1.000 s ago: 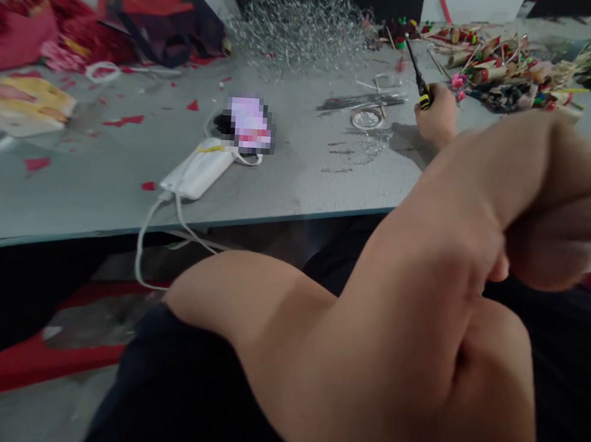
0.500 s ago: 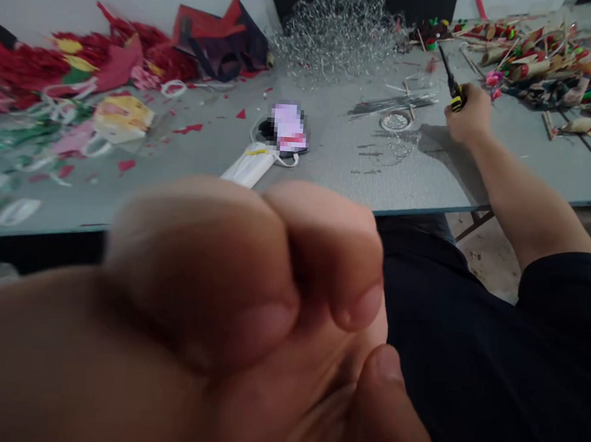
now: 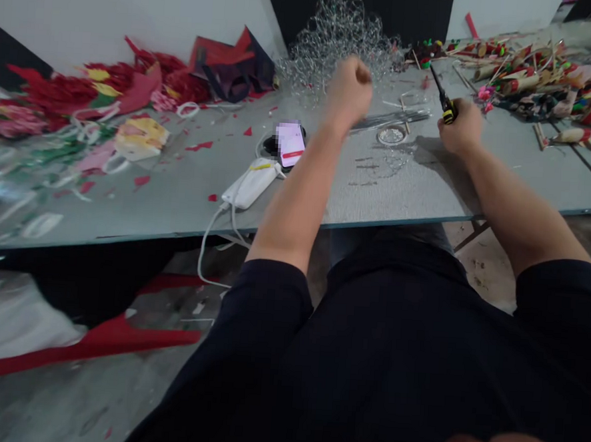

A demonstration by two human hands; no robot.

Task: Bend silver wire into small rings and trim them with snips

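Note:
My left hand [image 3: 351, 91], its fingers curled in, is raised over the table in front of a large heap of curly silver wire [image 3: 331, 46]. Whether anything is between those fingers is hidden. My right hand [image 3: 462, 128] is closed round the black and yellow handle of long-nose pliers [image 3: 441, 93], their dark jaws pointing up and away to the left. Between the hands lie a bundle of straight wires [image 3: 414, 117] and a small round dish [image 3: 391, 135] of tiny pale bits. Several short wire pieces [image 3: 366, 164] are scattered nearer the front edge.
A lit phone [image 3: 291, 144] and a white power bank [image 3: 252, 185] with a hanging cable lie left of my forearm. Red paper flowers and scraps [image 3: 103, 96] cover the left side of the table [image 3: 176, 200]. Bamboo-like craft pieces [image 3: 521, 81] crowd the far right.
My left hand, which was large and close to the camera, has moved forward over the table toward the wire heap. My right hand stays at about the same place with the pliers.

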